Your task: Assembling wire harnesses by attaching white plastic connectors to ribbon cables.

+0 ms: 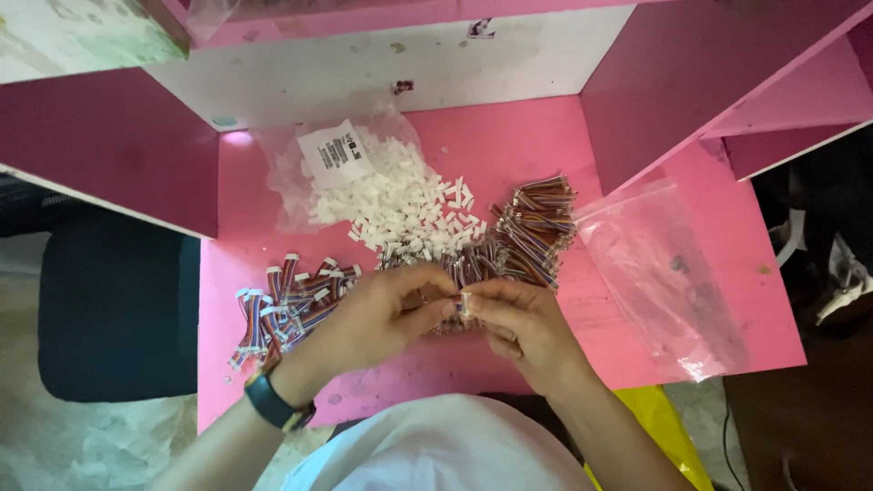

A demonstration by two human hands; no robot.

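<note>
At the centre of the frame I pinch a small white plastic connector housing (465, 303) between my left hand (382, 314) and right hand (523, 327), keeping fingertips close for steady alignment.

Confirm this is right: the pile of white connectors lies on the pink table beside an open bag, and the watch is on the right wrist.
Not quite. The head view shows the watch on the left wrist, not the right. The rest holds: the white connectors lie on the pink table beside the open bag.
</note>
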